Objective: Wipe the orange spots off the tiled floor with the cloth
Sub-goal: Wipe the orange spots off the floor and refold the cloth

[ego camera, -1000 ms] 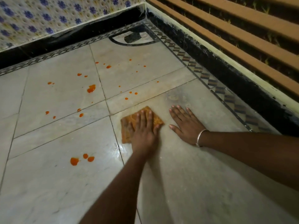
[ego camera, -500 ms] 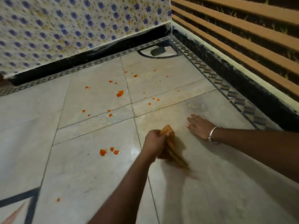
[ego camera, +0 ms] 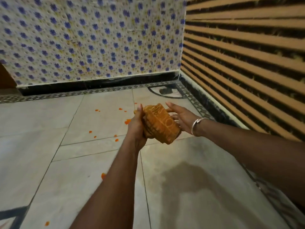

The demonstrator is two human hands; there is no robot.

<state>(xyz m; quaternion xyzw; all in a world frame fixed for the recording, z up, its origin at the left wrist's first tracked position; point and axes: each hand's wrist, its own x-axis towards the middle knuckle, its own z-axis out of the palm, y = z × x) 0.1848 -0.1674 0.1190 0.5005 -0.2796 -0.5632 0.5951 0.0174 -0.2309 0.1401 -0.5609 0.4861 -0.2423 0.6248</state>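
Floor (ego camera: 49, 162): pale tiles with dark joints, bordered by a patterned strip. It is backed by a blue-flowered wall (ego camera: 82, 47) and flanked on the right by slats (ego camera: 247, 63). A drain (ego camera: 165, 91) is set in the corner.

Spots (ego camera: 127, 121): orange, scattered, unwiped. Most are grouped on the tiles beyond the hands. One lies beside the left forearm and one near the lower left edge.

Patch (ego camera: 189, 179): a darker area on the near tile. Damp or shadow cannot be told.

Cloth (ego camera: 160, 124): orange with a woven pattern, bunched into thick folds. It is held up in the air, clear of the floor, between the two hands.

Left hand (ego camera: 137, 128): fingers are curled round the bunched end of the cloth.

Right hand (ego camera: 181, 117): spread, fingers straight, laid against the far side of the cloth. A bangle (ego camera: 196, 125) is worn at the wrist.

Handling: the cloth is judged soft, light and limp, and neither fragile nor slippery. Folds are likely to slump if released. It is best taken flat under a spread palm, with a clean face turned down. Smearing is to be expected if a soiled face is used.
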